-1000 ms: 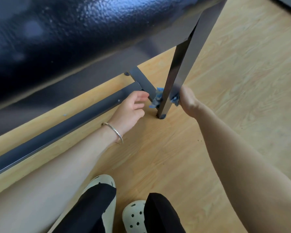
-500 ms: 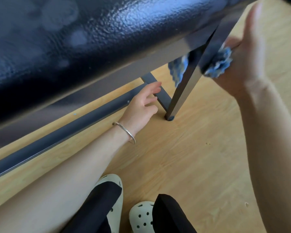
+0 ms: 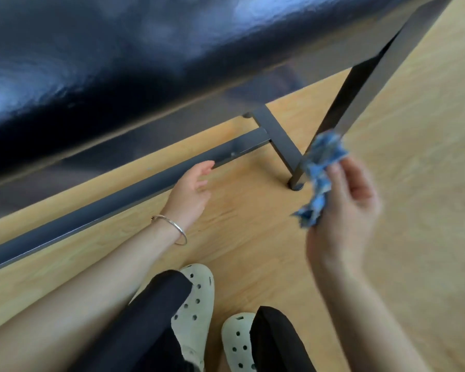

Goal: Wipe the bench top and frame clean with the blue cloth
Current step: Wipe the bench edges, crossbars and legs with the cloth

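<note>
Hanging open near the low frame rail (image 3: 78, 221), the left hand (image 3: 191, 189) holds nothing, fingers relaxed. Right of it, just beside the counter's leg (image 3: 344, 108), the blue cloth (image 3: 320, 173) sits bunched in the right hand's (image 3: 344, 210) curled fingers. Spreading it flatter before wrapping the leg would likely wipe better.

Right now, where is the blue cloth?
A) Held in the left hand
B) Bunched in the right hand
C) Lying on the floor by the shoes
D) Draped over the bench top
B: the blue cloth hangs crumpled from the curled fingers of the right hand, in front of the bench leg, while the left hand is open beside the lower frame rail and holds nothing.
</note>
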